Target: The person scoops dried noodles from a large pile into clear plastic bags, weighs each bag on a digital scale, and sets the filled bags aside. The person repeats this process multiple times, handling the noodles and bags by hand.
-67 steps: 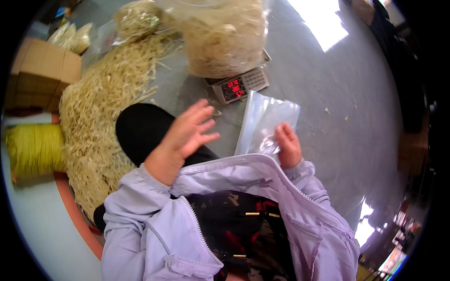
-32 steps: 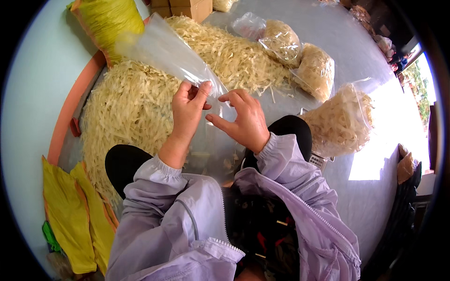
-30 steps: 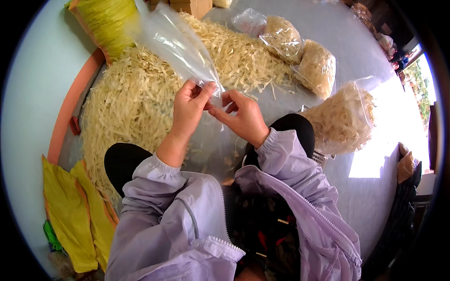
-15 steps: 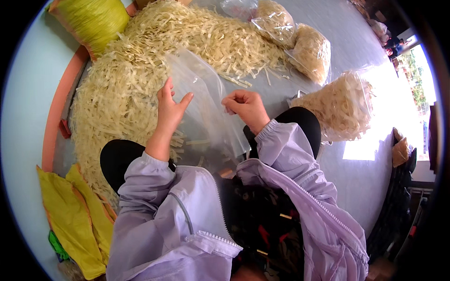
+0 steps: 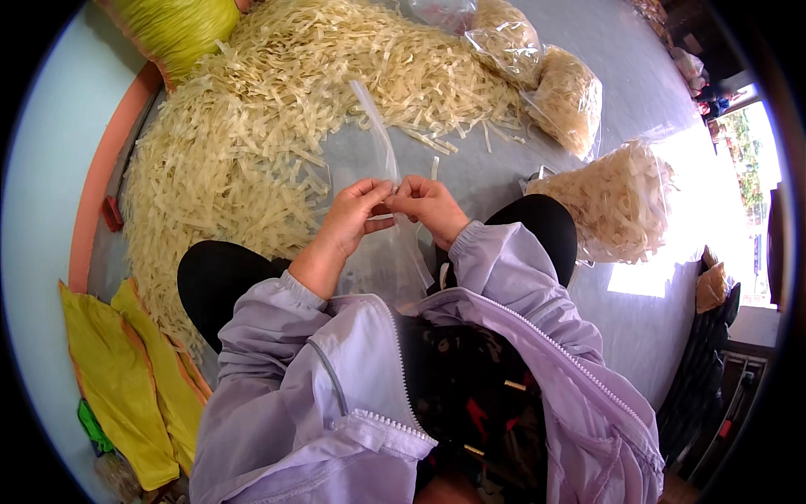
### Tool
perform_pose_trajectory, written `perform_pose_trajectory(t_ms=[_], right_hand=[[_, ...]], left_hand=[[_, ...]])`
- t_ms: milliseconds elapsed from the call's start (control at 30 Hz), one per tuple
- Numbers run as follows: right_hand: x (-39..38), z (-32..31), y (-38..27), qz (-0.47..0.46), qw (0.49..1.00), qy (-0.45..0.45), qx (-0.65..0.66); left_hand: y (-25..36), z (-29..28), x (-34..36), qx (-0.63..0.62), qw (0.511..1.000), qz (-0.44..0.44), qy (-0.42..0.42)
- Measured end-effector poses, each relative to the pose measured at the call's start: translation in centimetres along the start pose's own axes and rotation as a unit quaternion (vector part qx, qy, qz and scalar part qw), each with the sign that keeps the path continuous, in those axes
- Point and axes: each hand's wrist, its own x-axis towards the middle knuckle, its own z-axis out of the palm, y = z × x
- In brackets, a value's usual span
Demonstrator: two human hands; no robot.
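A long clear plastic bag (image 5: 374, 122) hangs in front of me, narrow and almost edge-on at the top. My left hand (image 5: 355, 211) pinches it near the middle with thumb and fingertips. My right hand (image 5: 421, 203) is closed on the same bag just to the right, its fingertips meeting those of my left. Past my hands and to the left, a large heap of pale, flat dried strips (image 5: 210, 168) covers the floor. Beside my right knee stands a filled clear bag of the strips (image 5: 609, 202), with a metal scale mostly hidden beneath it.
Two more filled bags (image 5: 561, 102) (image 5: 502, 46) lie at the back right. A stuffed yellow sack (image 5: 176, 34) leans by the pale wall (image 5: 59, 168). Flattened yellow sacks (image 5: 117, 370) are at left, a dark bundle (image 5: 697, 361) at right, a bright doorway beyond.
I have turned from the scale toward the heap. My left hand, open half a second ago, has moved right onto the bag beside my right hand. The bag now looks narrower.
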Motion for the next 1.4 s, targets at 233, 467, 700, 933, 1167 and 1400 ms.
perform_pose_trajectory(t_ms=[233,467,700,933,1167,1400], right_hand=[[-0.3,-0.5,-0.7,0.04,0.997,-0.053,0.045],[-0.3,0.0,-0.7,-0.004,0.982,-0.017,-0.188],[-0.1,0.9,0.7,-0.143,0.857,0.108,-0.484],[0.9,-1.9,-1.1,-0.144,0.838,0.256,-0.46],[-0.7,2.1,0.3,-0.193,0.873,0.113,-0.433],[-1.1,0.4,0.6,-0.185,0.903,0.167,-0.35]], left_hand=[[1.0,-0.5,-0.7,0.019,0.999,-0.015,-0.034],[0.8,-0.7,-1.3,0.177,0.982,0.056,-0.015],[-1.1,0.1,-0.9,0.414,0.866,0.266,0.089],[2.4,-0.2,-1.3,0.127,0.978,0.133,0.103],[0.7,0.1,0.5,0.163,0.97,0.149,0.1],[0.3,-7.3,4.7,0.152,0.919,0.201,0.305]])
